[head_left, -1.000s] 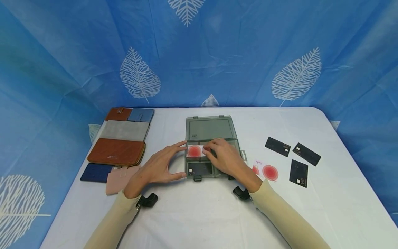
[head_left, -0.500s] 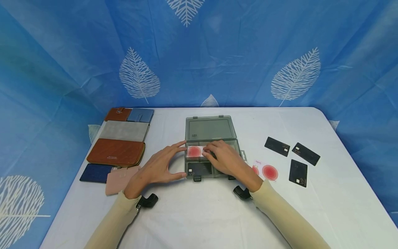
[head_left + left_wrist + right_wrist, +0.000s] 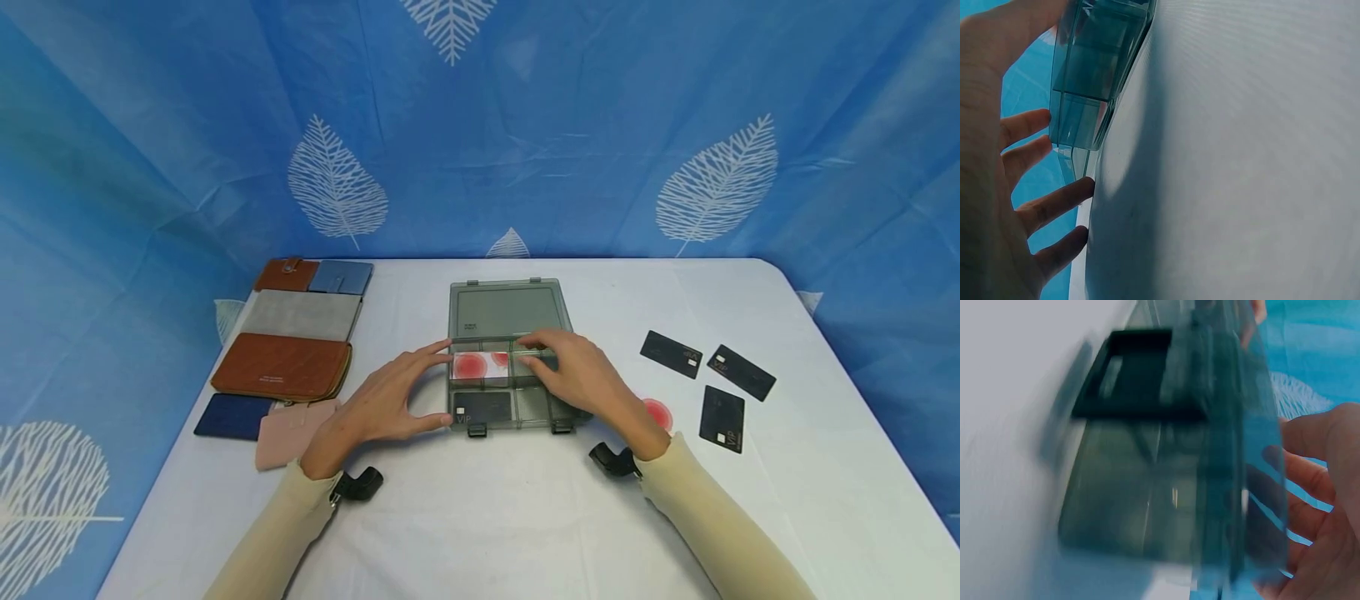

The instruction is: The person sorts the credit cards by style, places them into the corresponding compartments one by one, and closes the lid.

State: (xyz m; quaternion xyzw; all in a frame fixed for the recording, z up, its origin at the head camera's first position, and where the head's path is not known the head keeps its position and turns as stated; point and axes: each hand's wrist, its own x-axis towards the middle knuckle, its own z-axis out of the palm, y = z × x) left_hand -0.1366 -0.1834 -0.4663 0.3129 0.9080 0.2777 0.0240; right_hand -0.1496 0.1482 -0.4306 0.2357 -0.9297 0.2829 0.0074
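Head view: I find the translucent grey-green compartment box (image 3: 531, 406) open at mid-table, its lid (image 3: 510, 310) laid back. I judge that a sideways knock could slide it, since the left hand (image 3: 386, 398) meets its left edge with fingertips only, fingers and thumb spread and gripping nothing. The right hand (image 3: 576, 375) stands over the right-hand compartments, thumb and index finger apart, with nothing visibly pinched; blur in the right wrist view means I cannot tell whether they touch the box. The red-circle card (image 3: 471, 365) is in the box's left side, behind a black VIP card (image 3: 487, 407). I cannot tell whether it lies flat; if it rides on a divider, a brush from the right hand could tip it. A low right forearm (image 3: 720, 512) could drag the loose red-printed card (image 3: 657, 412) partly hidden behind it.

As to surroundings, I record a blue leaf-print curtain (image 3: 517, 150) around the table, and a lightly creased white tablecloth (image 3: 495, 525). A brown zip wallet (image 3: 277, 365) lies among other wallets at left; three loose black VIP cards (image 3: 722, 418) lie at right.
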